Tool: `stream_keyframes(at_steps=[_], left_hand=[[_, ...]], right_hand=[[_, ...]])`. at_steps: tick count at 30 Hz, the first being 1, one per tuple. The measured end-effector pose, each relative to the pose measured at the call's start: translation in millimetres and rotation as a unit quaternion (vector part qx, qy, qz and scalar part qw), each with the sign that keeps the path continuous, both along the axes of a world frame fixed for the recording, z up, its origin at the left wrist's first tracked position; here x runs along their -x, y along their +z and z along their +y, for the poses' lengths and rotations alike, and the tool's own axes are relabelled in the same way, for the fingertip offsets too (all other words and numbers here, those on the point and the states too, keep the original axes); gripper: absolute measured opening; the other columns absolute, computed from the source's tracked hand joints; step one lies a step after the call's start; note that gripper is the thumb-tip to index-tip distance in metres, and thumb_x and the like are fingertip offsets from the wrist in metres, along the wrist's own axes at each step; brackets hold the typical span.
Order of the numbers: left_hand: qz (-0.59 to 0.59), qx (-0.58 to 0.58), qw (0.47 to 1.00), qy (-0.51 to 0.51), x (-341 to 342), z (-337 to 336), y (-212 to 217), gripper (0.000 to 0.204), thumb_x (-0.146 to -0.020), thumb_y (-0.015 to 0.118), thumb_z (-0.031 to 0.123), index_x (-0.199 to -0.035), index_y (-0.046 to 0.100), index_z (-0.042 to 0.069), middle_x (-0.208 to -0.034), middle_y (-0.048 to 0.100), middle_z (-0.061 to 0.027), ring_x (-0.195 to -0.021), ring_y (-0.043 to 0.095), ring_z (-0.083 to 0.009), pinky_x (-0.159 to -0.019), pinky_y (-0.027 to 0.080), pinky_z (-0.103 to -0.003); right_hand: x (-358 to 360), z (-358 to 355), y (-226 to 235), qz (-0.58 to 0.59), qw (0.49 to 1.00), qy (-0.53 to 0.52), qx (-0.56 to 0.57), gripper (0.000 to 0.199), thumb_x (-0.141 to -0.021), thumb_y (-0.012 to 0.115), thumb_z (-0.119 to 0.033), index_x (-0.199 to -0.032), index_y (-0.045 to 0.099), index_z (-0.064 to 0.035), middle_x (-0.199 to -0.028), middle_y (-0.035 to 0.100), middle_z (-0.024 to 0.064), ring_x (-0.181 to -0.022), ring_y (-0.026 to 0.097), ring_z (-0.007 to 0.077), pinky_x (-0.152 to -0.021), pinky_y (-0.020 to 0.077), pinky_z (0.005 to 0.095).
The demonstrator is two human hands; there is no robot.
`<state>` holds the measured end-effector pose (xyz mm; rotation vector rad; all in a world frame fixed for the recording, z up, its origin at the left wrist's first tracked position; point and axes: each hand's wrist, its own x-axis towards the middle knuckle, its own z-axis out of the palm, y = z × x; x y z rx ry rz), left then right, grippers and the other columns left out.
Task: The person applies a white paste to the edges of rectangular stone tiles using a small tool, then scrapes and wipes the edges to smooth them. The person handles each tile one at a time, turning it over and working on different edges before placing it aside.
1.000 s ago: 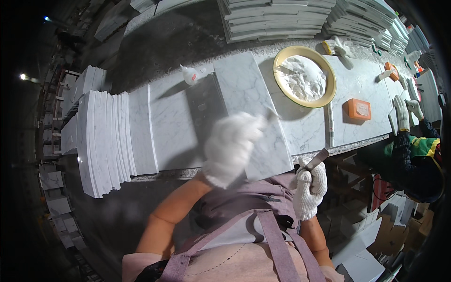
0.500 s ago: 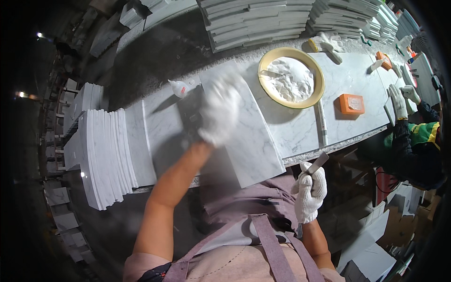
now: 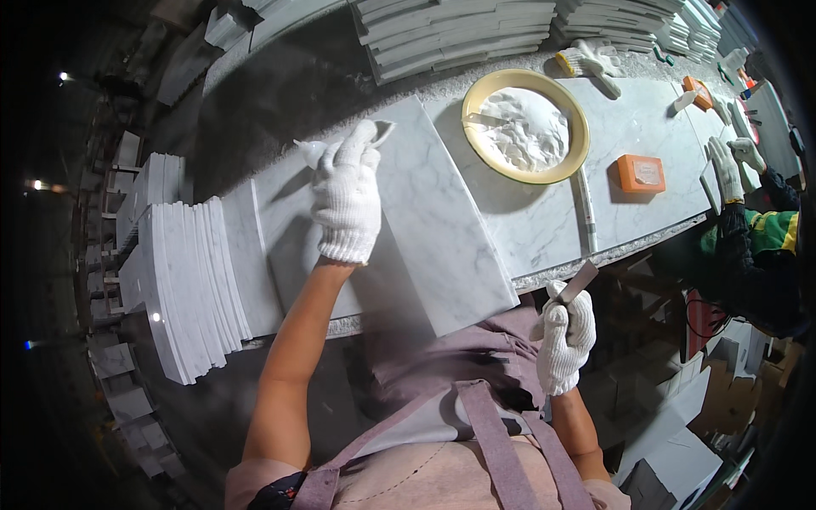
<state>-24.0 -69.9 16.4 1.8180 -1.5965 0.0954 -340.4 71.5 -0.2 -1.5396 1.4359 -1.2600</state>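
Observation:
My left hand (image 3: 348, 191), in a white knit glove, reaches across a white marble slab (image 3: 442, 221) lying on the workbench and grips its far left corner, next to a small white cup-like object (image 3: 310, 153). My right hand (image 3: 565, 336), also gloved, hangs below the bench's front edge and holds a flat metal scraper (image 3: 580, 280) with its blade pointing up. A yellow-rimmed dish of white paste (image 3: 523, 127) stands just beyond the slab.
A stack of marble tiles on edge (image 3: 183, 280) stands at the left. More tile stacks (image 3: 459, 30) line the back. An orange block (image 3: 642, 172) and a thin rod (image 3: 586, 208) lie to the right. Another person's gloved hands (image 3: 733, 161) work at the far right.
My left hand has moved from the slab's near edge out across it to the far corner. The right hand has stayed below the bench with the scraper.

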Motion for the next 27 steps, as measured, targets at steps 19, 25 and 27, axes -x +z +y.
stream_keyframes(at_steps=[19, 25, 27], left_hand=[[-0.225, -0.041, 0.962, -0.147, -17.7, -22.1, 31.4, 0.011, -0.074, 0.074, 0.006, -0.082, 0.074, 0.013, -0.069, 0.063, -0.0066, -0.079, 0.063, -0.0302, -0.081, 0.053, -0.044], [-0.232, -0.039, 0.959, -0.155, -20.3, -21.1, 32.4, 0.014, -0.075, 0.072, 0.003, -0.081, 0.073, 0.015, -0.072, 0.063, -0.0083, -0.077, 0.063, -0.0348, -0.091, 0.053, -0.047], [-0.267, -0.146, 0.939, -0.157, -21.9, -19.9, 34.7, 0.018, -0.076, 0.071, 0.004, -0.086, 0.075, 0.018, -0.085, 0.069, -0.0037, -0.092, 0.067, -0.0315, -0.094, 0.053, -0.046]], right_hand=[[-2.5, -10.0, 4.8, -0.003, 0.999, 0.019, 0.041, 0.031, -0.110, 0.060, -0.024, -0.121, 0.067, 0.0042, -0.090, 0.054, 0.0028, -0.061, 0.051, 0.0065, -0.054, 0.0413, 0.0243], [-4.9, -3.6, 17.1, -0.059, 0.997, 0.014, -0.057, 0.026, -0.103, 0.063, -0.021, -0.115, 0.072, -0.0002, -0.090, 0.062, 0.0081, -0.083, 0.058, 0.0214, -0.078, 0.0482, 0.0365], [-4.3, -0.8, 21.1, -0.062, 0.996, 0.006, -0.059, 0.026, -0.102, 0.063, -0.019, -0.117, 0.072, 0.0000, -0.091, 0.062, 0.0074, -0.082, 0.058, 0.0205, -0.077, 0.0479, 0.0357]])
